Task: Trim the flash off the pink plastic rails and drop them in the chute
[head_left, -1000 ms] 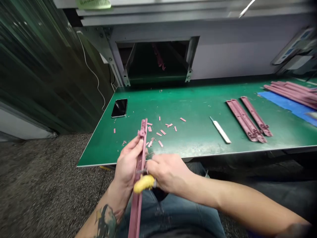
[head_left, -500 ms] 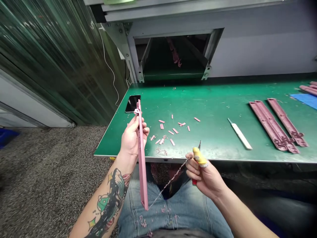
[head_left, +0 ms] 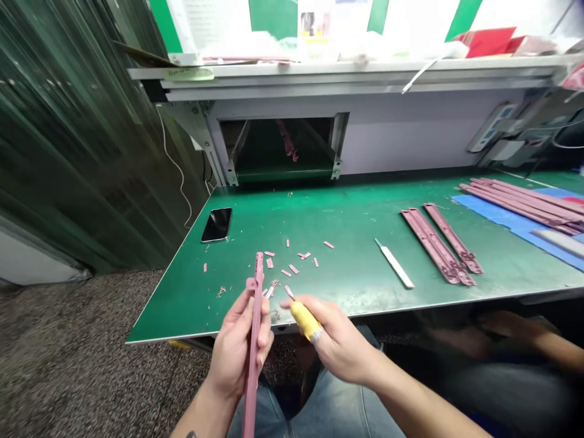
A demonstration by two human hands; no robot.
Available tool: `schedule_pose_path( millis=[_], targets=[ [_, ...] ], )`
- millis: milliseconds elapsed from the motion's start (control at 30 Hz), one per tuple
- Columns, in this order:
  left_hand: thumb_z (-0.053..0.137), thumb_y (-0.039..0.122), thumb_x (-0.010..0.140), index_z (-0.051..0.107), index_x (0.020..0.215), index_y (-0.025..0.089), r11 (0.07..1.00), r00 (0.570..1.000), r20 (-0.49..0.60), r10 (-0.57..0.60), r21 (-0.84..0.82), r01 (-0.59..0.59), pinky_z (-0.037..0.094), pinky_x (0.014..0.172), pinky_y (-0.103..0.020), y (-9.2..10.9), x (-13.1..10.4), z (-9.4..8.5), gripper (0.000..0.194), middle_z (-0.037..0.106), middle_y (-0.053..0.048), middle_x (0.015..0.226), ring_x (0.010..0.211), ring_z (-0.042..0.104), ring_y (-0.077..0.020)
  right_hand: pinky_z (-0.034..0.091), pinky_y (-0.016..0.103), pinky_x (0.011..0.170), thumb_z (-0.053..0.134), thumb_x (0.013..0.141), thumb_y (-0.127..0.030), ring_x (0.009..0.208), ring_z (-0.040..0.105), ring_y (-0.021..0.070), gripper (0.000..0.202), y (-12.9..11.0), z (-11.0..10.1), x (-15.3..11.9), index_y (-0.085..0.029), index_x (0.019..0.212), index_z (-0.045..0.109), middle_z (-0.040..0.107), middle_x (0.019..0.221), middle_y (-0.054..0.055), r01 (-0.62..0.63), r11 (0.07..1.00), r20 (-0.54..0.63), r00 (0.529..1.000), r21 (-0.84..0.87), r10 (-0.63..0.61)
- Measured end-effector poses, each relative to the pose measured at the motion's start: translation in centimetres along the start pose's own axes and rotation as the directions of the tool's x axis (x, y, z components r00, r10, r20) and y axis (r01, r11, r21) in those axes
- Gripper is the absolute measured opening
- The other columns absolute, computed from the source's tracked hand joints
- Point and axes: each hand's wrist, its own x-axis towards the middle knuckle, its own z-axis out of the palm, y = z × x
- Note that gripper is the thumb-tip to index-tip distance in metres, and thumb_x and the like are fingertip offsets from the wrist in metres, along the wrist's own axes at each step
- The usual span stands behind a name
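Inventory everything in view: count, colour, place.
Table: 1, green, centre
Phone: 1, black, table left
Chips: several, pink, mid-table
Tool: 1, white-handled, right of chips
Sheet: 1, blue, table right
Piled strips: several, pink, on sheet
Loose strips: 3, pink, left of sheet
Power strip: 1, white, upper right
Shelf: 1, pale, top
Co-worker's arm: at least 1, blurred, lower right
Held strip: 1, pink, front left
Blade: 1, greyish, front centre
Left hand: 1, around held strip
Right hand: 1, yellow thumb cover, front centre

- We can pass between the pink offcuts and the white-handled knife.
- Left hand and its pink rail block our near-left edge.
- Smartphone blocks far left; lying rails block right.
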Motion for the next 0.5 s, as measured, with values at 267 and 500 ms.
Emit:
schedule_pose_path(
  millis=[267, 500],
  targets=[
    [0.066, 0.04, 0.08, 0.064, 0.096, 0.024, 0.995, 1.0, 0.02, -0.021, 0.1, 0.019, 0.034, 0.026, -0.012, -1.4, -0.9, -0.3, 0.023, 0.055, 0.005, 0.054, 0.029, 0.041, -0.0036, 0.038, 0.023, 0.064, 0.042, 0.096, -0.037, 0.068, 0.051, 0.0123, 0.029, -1.1, 1.3, 3.8, -0.018, 0.08, 0.056, 0.059, 0.074, 0.001, 0.132, 0.945, -0.14, 0.974, -0.3, -0.18],
    [0.069, 0.044, 0.077, 0.065, 0.095, 0.023, 0.988, 1.0, 0.004, 0.017, 0.154, -0.017, 0.034, 0.028, -0.011, -1.1, -1.6, 0.2, 0.027, 0.053, 0.005, 0.049, 0.031, 0.043, -0.0043, 0.037, 0.022, 0.061, 0.038, 0.098, -0.037, 0.064, 0.05, 0.012, 0.033, -1.4, 1.6, 3.3, -0.018, 0.076, 0.054, 0.056, 0.07, 0.001, 0.129, 0.952, -0.134, 0.976, -0.277, -0.171]
  ],
)
